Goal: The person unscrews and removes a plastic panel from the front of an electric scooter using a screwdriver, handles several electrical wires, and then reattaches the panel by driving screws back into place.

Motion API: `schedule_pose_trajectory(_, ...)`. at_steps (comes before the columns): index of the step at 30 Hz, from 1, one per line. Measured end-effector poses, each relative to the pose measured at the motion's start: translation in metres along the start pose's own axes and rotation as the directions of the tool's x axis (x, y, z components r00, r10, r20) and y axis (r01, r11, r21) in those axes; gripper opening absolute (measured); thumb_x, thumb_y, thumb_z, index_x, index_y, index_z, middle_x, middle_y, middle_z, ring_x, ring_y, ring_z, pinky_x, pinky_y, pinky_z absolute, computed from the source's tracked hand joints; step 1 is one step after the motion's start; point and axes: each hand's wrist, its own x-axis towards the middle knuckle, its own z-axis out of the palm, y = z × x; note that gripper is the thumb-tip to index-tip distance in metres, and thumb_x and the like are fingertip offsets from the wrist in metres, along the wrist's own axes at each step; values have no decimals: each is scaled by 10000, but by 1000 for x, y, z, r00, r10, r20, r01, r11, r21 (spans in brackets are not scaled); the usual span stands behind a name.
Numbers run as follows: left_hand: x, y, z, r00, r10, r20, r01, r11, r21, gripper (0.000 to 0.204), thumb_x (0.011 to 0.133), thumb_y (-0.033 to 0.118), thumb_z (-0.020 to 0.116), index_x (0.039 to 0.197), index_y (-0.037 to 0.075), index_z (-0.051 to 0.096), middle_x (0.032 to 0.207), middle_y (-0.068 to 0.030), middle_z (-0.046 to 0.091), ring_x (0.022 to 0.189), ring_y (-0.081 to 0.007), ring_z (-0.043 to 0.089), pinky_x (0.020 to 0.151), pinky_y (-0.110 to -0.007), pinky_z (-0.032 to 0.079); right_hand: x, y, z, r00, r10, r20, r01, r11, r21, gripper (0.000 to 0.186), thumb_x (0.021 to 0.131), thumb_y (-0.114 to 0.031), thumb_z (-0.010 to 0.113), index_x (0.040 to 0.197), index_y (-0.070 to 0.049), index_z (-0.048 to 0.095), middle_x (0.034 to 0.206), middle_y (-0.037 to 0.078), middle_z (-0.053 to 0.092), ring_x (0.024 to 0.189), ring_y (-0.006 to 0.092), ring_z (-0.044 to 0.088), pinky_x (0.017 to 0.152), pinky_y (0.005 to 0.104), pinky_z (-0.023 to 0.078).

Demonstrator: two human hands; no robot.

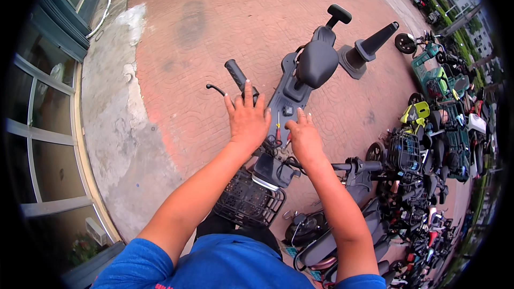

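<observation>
My left hand (248, 124) is open, fingers spread, over the inner end of the left handlebar grip (234, 72) of a grey electric scooter; contact is unclear. A brake lever (215, 89) sticks out beside it. To its right, my right hand (308, 140) hovers over the handlebar area, thumb apart from partly bent fingers, with nothing visible between them. Between my hands, a red-handled screwdriver (278, 135) lies near a small black part (288, 111) on the footboard (278, 99). Another red handle (289, 137) shows by my right thumb, partly hidden.
The scooter's black seat (317, 64) lies ahead, its wire basket (250, 198) close to my body. Traffic cones (364, 51) stand beyond on red paving (203, 43). Many parked scooters (428, 150) line the right; a glass-fronted building (53, 123) is on the left.
</observation>
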Motion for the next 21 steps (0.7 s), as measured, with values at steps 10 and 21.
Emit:
schedule_pose_trajectory(10, -1, -1, 0, 1000, -3, -3, 3, 1000, 6, 504, 973, 339, 705, 1425, 121, 648, 1704, -224, 346, 1296, -396, 536, 1267, -682, 218, -23, -39, 62, 493, 862, 119, 242, -267, 933, 422, 1092, -201, 679, 1433, 33, 597, 1402, 166, 639, 1277, 239, 634, 1090, 379, 493)
schedule_pose_trajectory(21, -2, 2, 0, 1000, -16, -7, 15, 998, -57, 571, 992, 334, 699, 1501, 91, 613, 1718, -236, 317, 1458, -421, 430, 1288, -679, 166, -2, -12, 18, 327, 890, 318, 168, -386, 907, 327, 1093, -361, 682, 1044, -41, 629, 896, 59, 636, 755, 136, 587, 734, 298, 493)
